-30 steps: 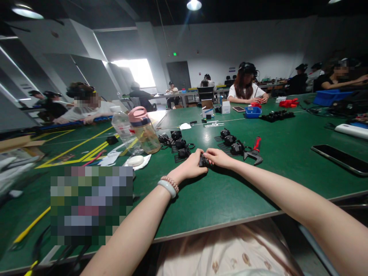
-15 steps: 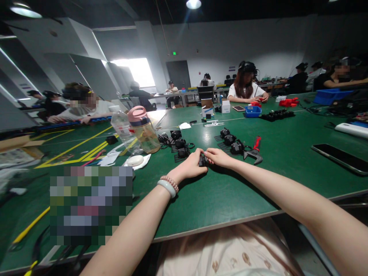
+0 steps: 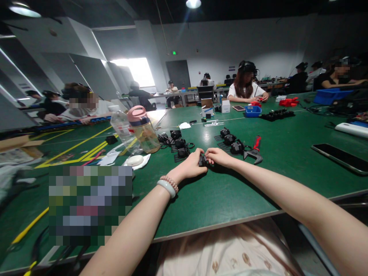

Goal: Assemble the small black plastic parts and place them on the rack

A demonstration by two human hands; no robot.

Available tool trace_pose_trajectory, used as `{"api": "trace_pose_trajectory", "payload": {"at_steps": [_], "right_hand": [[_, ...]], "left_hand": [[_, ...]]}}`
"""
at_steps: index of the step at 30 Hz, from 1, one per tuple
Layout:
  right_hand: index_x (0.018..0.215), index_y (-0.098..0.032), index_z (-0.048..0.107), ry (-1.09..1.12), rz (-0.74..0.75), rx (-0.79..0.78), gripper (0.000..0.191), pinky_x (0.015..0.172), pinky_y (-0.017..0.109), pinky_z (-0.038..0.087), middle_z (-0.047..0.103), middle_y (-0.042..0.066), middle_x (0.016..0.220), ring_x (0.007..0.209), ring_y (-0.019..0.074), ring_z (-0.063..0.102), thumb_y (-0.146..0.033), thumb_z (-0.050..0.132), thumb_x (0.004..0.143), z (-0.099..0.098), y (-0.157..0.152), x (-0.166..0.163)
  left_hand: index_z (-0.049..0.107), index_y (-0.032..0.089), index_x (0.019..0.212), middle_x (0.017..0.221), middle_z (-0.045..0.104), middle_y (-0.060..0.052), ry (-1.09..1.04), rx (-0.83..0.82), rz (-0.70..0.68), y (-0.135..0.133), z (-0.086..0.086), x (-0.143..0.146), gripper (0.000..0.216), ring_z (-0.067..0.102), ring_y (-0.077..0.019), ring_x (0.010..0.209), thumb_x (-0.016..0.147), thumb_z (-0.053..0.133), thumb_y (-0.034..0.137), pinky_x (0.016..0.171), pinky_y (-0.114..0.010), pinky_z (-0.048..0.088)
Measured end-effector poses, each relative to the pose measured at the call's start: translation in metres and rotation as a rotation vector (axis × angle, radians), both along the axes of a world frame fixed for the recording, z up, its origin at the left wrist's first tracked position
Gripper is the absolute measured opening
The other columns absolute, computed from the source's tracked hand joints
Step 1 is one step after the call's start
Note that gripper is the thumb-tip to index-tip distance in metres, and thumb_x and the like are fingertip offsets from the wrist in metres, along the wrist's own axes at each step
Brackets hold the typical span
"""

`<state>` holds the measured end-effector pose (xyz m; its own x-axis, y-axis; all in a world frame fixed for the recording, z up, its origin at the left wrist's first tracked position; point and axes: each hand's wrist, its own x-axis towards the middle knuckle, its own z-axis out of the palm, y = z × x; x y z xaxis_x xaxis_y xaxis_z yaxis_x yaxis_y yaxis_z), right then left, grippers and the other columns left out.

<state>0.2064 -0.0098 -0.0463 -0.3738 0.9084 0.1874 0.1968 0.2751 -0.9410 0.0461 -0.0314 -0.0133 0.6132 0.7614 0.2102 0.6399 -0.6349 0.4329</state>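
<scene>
The green tabletop (image 3: 218, 195) lies open from its near edge (image 3: 218, 226) up to a small black part (image 3: 202, 160), gripped in the left hand (image 3: 192, 164); the right hand (image 3: 219, 157), fingers slightly more curled than half a second ago, is at its right side, its hold unclear.

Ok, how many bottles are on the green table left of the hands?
2: the pink-lidded bottle, beyond the left hand to its left, and the clear plastic bottle beside it, partly hidden. More could be hidden behind them.

From head height, one view faces forward, down across the green table (image 3: 186, 203).
</scene>
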Motion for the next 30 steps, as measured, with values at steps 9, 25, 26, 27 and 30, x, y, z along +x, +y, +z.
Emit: {"api": "trace_pose_trajectory", "payload": {"at_steps": [9,25,26,27,30], "right_hand": [[0.068,-0.016,0.051,-0.176,-0.065,0.148,0.015,0.051,0.019,0.035,0.053,-0.002,0.057,0.053,0.0085,0.048,-0.022,0.038,0.071,0.001,-0.004,0.0],[0.064,-0.014,0.055,-0.532,-0.174,0.514,0.023,0.059,0.02,0.029,0.05,0.002,0.065,0.064,0.0099,0.044,-0.02,0.036,0.076,0.003,-0.007,-0.002],[0.065,-0.014,0.056,-0.539,-0.176,0.518,0.024,0.059,0.02,0.029,0.051,0.002,0.066,0.064,0.0099,0.044,-0.02,0.036,0.076,0.002,-0.007,-0.002],[0.066,-0.014,0.056,-0.544,-0.176,0.522,0.024,0.06,0.02,0.03,0.051,0.002,0.066,0.065,0.0098,0.044,-0.02,0.035,0.076,0.002,-0.006,-0.002],[0.067,-0.013,0.057,-0.557,-0.177,0.531,0.025,0.061,0.02,0.03,0.052,0.003,0.068,0.066,0.0097,0.045,-0.02,0.035,0.077,0.0,-0.006,-0.002]], "left_hand": [[0.037,0.016,0.102,0.086,0.05,-0.004,0.007,0.027,-0.015,0.002,-0.002,-0.001,0.048,0.049,-0.0173,0.076,0.058,0.055,0.025,0.068,-0.03,0.039],[0.037,0.015,0.102,0.088,0.049,-0.005,0.034,0.024,0.009,0.001,-0.001,0.0,0.048,0.049,-0.0179,0.079,0.058,0.054,0.025,0.071,-0.031,0.039],[0.037,0.015,0.102,0.089,0.049,-0.005,0.033,0.025,0.007,0.002,-0.001,0.0,0.048,0.049,-0.018,0.079,0.058,0.054,0.025,0.071,-0.031,0.039],[0.037,0.015,0.102,0.089,0.049,-0.005,0.032,0.026,0.006,0.002,-0.002,0.0,0.049,0.049,-0.018,0.079,0.058,0.054,0.025,0.071,-0.031,0.039],[0.037,0.016,0.103,0.088,0.049,-0.005,0.026,0.034,0.002,0.003,-0.004,-0.002,0.05,0.049,-0.0179,0.079,0.058,0.055,0.026,0.071,-0.031,0.039]]}}
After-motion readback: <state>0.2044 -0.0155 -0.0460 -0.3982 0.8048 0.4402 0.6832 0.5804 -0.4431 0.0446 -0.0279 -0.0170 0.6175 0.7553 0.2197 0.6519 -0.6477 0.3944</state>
